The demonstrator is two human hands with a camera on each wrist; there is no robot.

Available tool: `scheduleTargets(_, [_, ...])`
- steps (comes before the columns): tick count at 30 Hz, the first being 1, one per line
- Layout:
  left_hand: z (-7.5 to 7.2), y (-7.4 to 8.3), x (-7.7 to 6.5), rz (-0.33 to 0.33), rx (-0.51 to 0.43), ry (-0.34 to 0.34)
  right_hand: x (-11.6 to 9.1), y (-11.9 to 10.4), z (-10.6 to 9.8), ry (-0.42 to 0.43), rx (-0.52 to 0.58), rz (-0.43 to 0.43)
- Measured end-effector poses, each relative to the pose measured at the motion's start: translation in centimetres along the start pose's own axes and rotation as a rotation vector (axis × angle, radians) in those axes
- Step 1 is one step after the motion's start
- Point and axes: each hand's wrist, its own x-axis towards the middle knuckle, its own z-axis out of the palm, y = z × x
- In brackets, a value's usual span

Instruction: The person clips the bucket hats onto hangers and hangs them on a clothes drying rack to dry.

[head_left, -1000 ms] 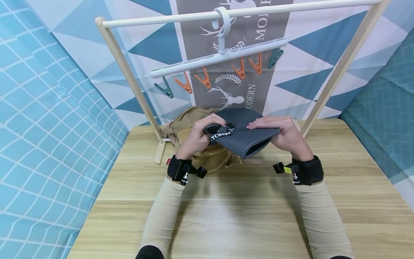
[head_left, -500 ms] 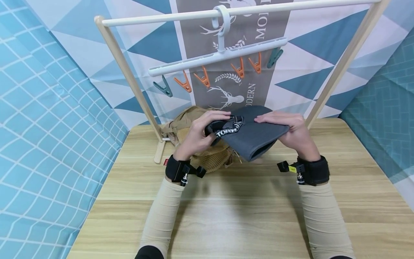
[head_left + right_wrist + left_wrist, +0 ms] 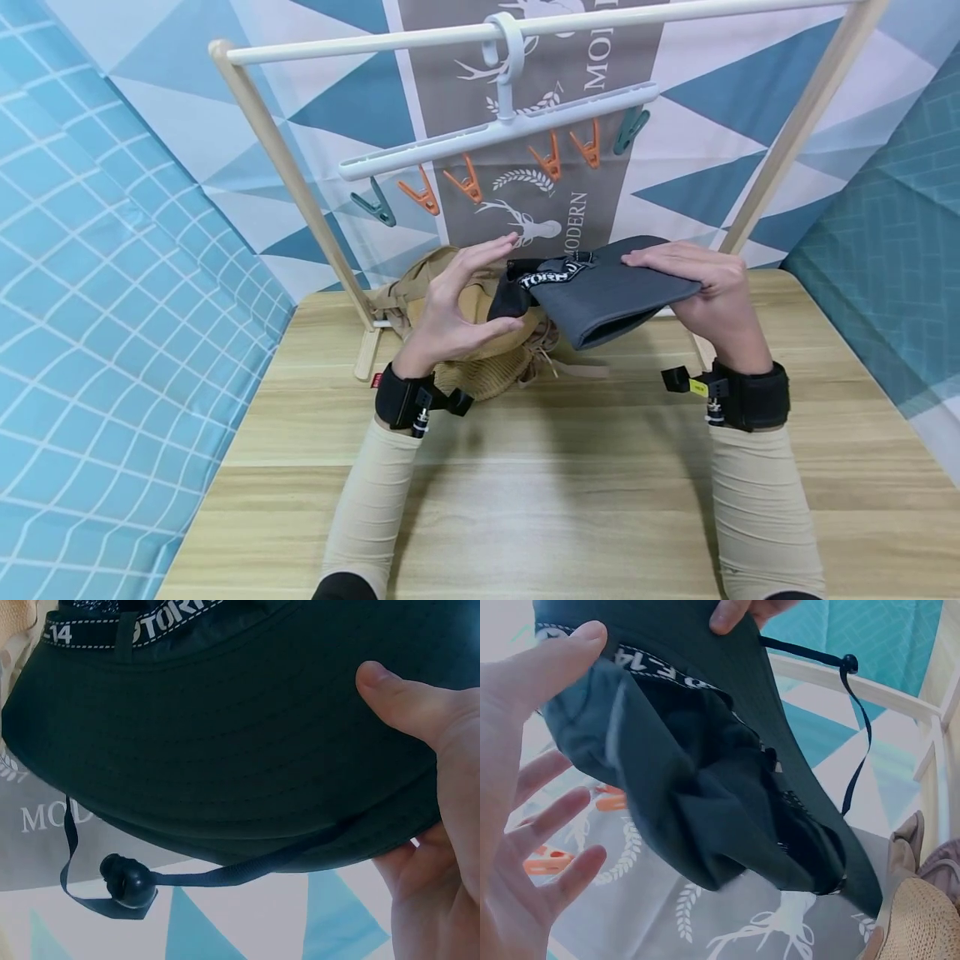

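Note:
A dark grey bucket hat (image 3: 626,292) is held in the air, tilted, over the back of the table. My right hand (image 3: 716,292) grips its brim, with the thumb on top in the right wrist view and the other fingers beneath. White letters run along the band (image 3: 176,621) round the crown. A black chin cord with a toggle (image 3: 129,883) hangs below the brim. Beside the soft, crumpled crown (image 3: 682,772), my left hand (image 3: 453,312) has its thumb and fingers spread wide, gripping nothing.
A wooden rack (image 3: 285,167) stands at the back of the table (image 3: 525,500). From its bar hangs a white hanger (image 3: 502,129) with orange clips (image 3: 551,157) and green clips (image 3: 373,202). A woven straw hat (image 3: 483,371) and tan cloth (image 3: 420,275) lie behind my left hand.
My left hand has let go of the crown and spread its fingers. The right hand has moved right and slightly up, carrying the bucket hat with it.

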Motion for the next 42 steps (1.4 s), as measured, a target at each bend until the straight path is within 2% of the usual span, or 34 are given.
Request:
scheduleTargets(8, [0.3,0.5,0.3,0.034,-0.001,-0.017,0.2,-0.6,0.6,-0.058,-0.138,-0.051])
scheduleTargets(16, [1.0,0.7,0.5,0.04,-0.017,-0.042,0.3,-0.8,1.6,-0.158,-0.213,-0.117])
scheduleTargets(23, [1.5,0.7,0.2,0.022,0.018,-0.146,0.4,-0.9,2.9,-0.205,-0.305,-0.169])
scheduleTargets(28, [1.6,0.6,0.0,0.028,0.044,-0.178,0.2,-1.1,2.9,-0.207,-0.33,-0.15])
scheduleTargets(35, [1.7,0.2,0.0,0.057,0.027,-0.145,0.3,-1.1,2.9,-0.212,-0.318,-0.129])
scheduleTargets(39, [1.7,0.2,0.2,0.066,0.008,-0.098,0.2,-0.7,2.5,-0.185,-0.259,-0.05])
scheduleTargets(42, [1.3,0.3,0.2,0.039,-0.016,-0.057,0.0,-0.1,1.9,-0.163,-0.206,0.029])
